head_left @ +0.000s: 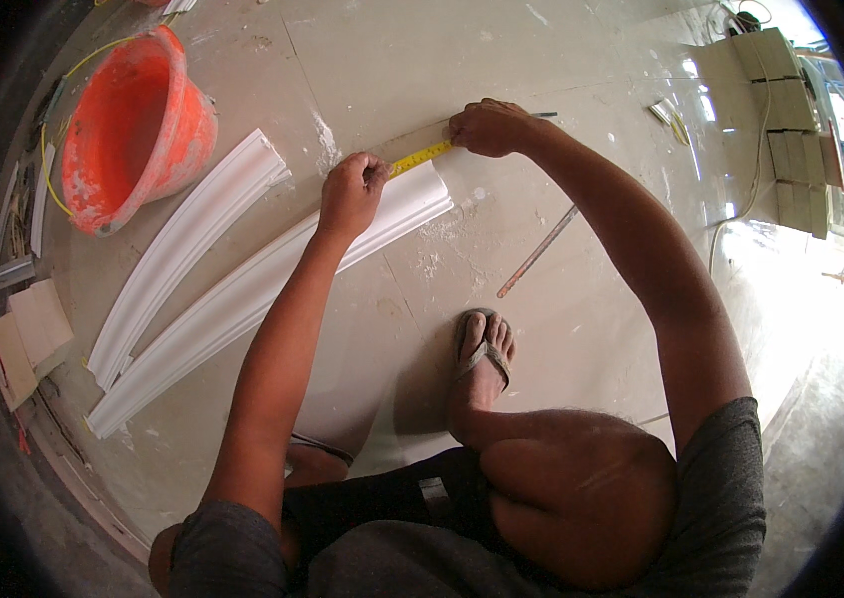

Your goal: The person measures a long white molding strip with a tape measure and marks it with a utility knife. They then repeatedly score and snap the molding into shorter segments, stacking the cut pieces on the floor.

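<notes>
A yellow measuring tape (422,157) is stretched between my hands above the end of a long white moulding (362,229). My left hand (352,191) pinches one end of the tape, right over the moulding. Higher and to the right, my right hand (492,128) is closed around the other part of the tape; its case is hidden by the fingers. A thin grey tip (544,115) shows just beyond that hand, and I cannot make out what it belongs to. Beside the first moulding, to its left, lies a second white moulding (187,254).
An orange bucket (187,125), smeared with plaster, tilts at the far left. A thin bar (538,251) with a rusty-looking end lies near my sandalled foot (487,349). Stacked boxes (796,130) stand at the far right, with a cable (756,184) beside them. Cardboard (38,329) lies at the left.
</notes>
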Tool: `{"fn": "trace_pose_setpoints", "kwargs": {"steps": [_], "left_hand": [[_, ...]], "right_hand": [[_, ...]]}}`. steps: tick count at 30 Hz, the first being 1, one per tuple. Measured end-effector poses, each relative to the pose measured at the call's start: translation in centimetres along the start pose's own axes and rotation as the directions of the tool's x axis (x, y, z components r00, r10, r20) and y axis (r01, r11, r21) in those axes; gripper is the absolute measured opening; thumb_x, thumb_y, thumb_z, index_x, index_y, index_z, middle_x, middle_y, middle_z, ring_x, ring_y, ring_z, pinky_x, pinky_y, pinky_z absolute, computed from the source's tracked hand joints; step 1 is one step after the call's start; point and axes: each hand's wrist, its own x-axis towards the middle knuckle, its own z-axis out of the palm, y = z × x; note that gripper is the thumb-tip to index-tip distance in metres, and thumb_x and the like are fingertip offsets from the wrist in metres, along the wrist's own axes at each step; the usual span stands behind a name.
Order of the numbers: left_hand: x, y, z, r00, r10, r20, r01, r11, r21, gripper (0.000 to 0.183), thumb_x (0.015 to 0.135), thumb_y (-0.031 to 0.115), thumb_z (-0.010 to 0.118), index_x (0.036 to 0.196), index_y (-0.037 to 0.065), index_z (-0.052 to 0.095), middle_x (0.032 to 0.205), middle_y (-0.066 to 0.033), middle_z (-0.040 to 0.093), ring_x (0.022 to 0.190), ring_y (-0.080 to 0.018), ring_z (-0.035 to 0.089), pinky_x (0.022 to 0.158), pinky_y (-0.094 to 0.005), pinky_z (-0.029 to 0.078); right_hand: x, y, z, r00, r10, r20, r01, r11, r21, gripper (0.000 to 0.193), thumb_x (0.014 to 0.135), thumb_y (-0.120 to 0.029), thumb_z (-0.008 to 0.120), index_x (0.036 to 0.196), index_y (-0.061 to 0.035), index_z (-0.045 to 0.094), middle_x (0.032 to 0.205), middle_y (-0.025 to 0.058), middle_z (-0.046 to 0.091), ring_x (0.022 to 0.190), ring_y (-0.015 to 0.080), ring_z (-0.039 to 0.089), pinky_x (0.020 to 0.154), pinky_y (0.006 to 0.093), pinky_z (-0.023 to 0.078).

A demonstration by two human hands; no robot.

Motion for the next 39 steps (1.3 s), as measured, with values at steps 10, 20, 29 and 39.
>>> {"fn": "trace_pose_setpoints", "kwargs": {"steps": [10,20,29,39], "left_hand": [[0.3,-0.4,0.6,0.998,0.016,-0.053,-0.013,0.998,0.059,0.024,0.097,0.025,0.072,0.091,0.001,0.069,0.082,-0.0184,0.073,0.076,-0.0353,0.072,0.071,-0.0446,0.055],[0.7,-0.2,0.6,0.997,-0.047,-0.067,0.052,0.997,0.065,0.026,0.096,0.027,0.073,0.091,0.002,0.07,0.084,-0.0182,0.075,0.08,-0.0355,0.074,0.073,-0.0444,0.056],[0.7,0.0,0.2,0.994,-0.098,-0.043,0.102,0.989,0.105,0.029,0.097,0.034,0.071,0.092,0.005,0.073,0.086,-0.0156,0.076,0.081,-0.0342,0.074,0.073,-0.0443,0.056],[1.6,-2.3,0.6,0.976,-0.192,-0.101,0.174,0.971,-0.163,0.037,0.101,0.04,0.065,0.121,0.009,0.068,0.098,-0.0126,0.077,0.088,-0.0293,0.075,0.077,-0.0432,0.057]], "right_hand": [[-0.1,0.3,0.7,0.996,-0.058,-0.063,0.057,0.998,-0.027,0.026,0.097,-0.022,0.058,0.116,-0.0127,0.074,0.112,0.0097,0.075,0.109,0.0297,0.071,0.095,0.0481,0.057],[-0.3,0.4,2.0,0.982,-0.082,-0.169,0.08,0.997,-0.019,0.024,0.1,-0.024,0.056,0.11,-0.0081,0.072,0.109,0.0111,0.073,0.109,0.0315,0.068,0.095,0.0492,0.057],[-0.2,0.3,2.1,0.988,-0.06,-0.145,0.06,0.998,-0.004,0.029,0.105,-0.03,0.054,0.116,-0.0072,0.069,0.109,0.0131,0.072,0.109,0.0333,0.069,0.094,0.0509,0.057],[-0.1,1.6,1.7,0.984,0.068,-0.162,-0.036,0.98,0.196,0.05,0.096,-0.056,0.066,0.105,-0.0068,0.069,0.108,0.0135,0.074,0.105,0.0352,0.07,0.088,0.0497,0.058]]}}
